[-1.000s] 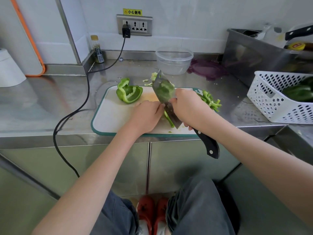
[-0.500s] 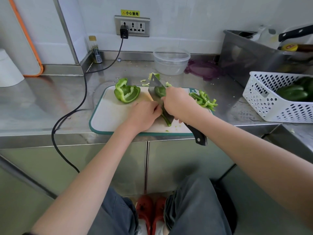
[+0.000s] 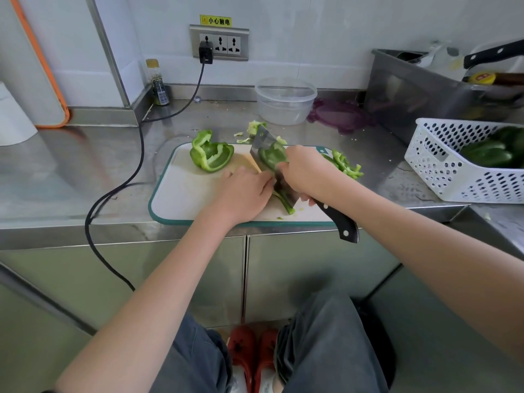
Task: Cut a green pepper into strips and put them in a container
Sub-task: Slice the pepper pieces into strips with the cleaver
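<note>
Green pepper piece [image 3: 283, 198] lies on the cutting board [image 3: 181, 194] under the cleaver [image 3: 269, 157]. Left hand [image 3: 243, 191], fingers curled, presses it down. Right hand [image 3: 307, 173] grips the cleaver at the blade's base. Cut strips [image 3: 344, 165] lie at the board's right edge; the clear container [image 3: 285, 100] stands behind.

— Where is there room on the desk [image 3: 85, 165]?
— Left of the cutting board [image 3: 181, 194], though the black cable [image 3: 136, 154] crosses it.
— And right?
— The white basket [image 3: 453, 177] blocks there; the clear container [image 3: 285, 100] stands behind.
</note>
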`<state>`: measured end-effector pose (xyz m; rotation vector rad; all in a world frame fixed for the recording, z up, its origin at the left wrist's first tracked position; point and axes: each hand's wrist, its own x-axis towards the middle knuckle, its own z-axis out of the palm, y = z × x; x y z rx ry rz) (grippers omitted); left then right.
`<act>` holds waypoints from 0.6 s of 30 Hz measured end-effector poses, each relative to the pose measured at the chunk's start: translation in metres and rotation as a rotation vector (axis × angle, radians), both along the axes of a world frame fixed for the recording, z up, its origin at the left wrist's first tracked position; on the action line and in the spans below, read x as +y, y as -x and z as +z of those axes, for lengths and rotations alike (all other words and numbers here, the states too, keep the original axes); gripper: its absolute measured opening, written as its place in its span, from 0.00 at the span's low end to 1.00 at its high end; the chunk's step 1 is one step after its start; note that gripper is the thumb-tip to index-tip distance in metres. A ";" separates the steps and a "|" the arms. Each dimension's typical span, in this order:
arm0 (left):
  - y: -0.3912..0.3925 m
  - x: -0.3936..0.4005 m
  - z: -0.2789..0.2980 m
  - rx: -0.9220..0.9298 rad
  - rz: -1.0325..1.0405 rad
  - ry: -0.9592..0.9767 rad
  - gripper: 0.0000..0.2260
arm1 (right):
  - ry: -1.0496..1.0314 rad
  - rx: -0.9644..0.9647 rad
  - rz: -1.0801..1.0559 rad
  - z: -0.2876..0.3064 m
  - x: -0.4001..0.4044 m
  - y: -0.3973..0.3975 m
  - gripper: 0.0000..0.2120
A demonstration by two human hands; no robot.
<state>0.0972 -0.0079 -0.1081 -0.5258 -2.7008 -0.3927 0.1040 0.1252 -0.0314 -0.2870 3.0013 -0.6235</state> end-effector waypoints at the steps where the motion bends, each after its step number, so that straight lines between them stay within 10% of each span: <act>1: 0.000 0.000 0.001 -0.006 0.004 0.037 0.15 | 0.000 -0.003 -0.004 0.000 -0.001 -0.001 0.14; 7: -0.003 0.005 0.005 -0.026 0.023 0.097 0.13 | -0.137 -0.235 -0.104 0.013 -0.004 -0.003 0.12; 18: -0.002 0.003 0.004 -0.043 -0.006 0.046 0.15 | -0.113 0.087 0.050 0.001 -0.001 0.000 0.08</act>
